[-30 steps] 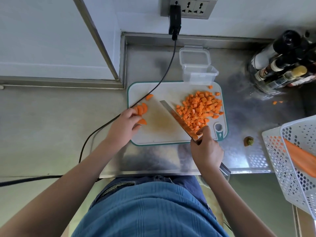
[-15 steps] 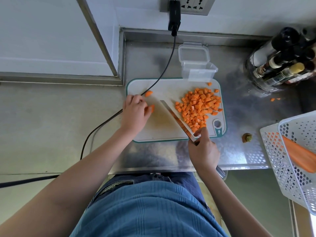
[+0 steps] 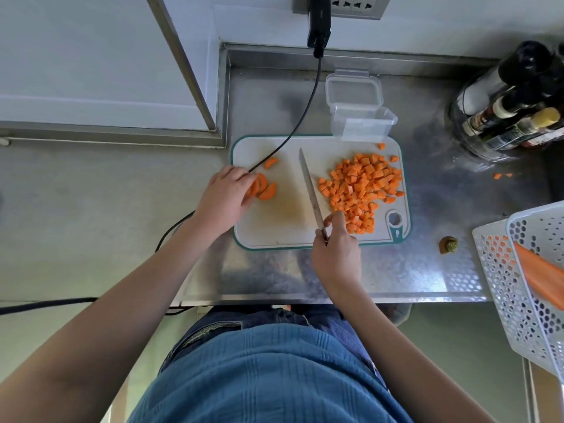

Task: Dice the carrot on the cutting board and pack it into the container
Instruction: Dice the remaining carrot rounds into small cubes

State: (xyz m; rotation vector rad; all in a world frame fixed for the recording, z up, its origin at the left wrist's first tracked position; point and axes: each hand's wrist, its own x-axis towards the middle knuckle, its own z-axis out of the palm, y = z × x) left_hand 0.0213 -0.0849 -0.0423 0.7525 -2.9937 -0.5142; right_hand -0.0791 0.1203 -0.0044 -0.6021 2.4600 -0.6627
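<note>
A white cutting board (image 3: 283,221) with a teal rim lies on the steel counter. A heap of diced carrot (image 3: 361,190) covers its right half. At its left edge my left hand (image 3: 227,195) presses on a few half-round carrot slices (image 3: 264,189); one more slice (image 3: 271,162) lies just behind them. My right hand (image 3: 335,248) grips a knife (image 3: 311,190) whose blade stands on edge between the slices and the dice, pointing away from me. An open clear plastic container (image 3: 363,122) sits behind the board, with its lid (image 3: 354,88) tilted back.
A black cable (image 3: 300,119) runs from a wall plug across the board's left corner. Bottles (image 3: 512,102) stand at the back right. A white perforated basket (image 3: 525,270) holding a carrot is at the right. A carrot stub (image 3: 448,245) and stray bits (image 3: 500,176) lie on the counter.
The knife blade has swung from a slant against the dice pile to nearly straight ahead, left of the pile. My left hand has shifted back to the board's left edge, uncovering the slices.
</note>
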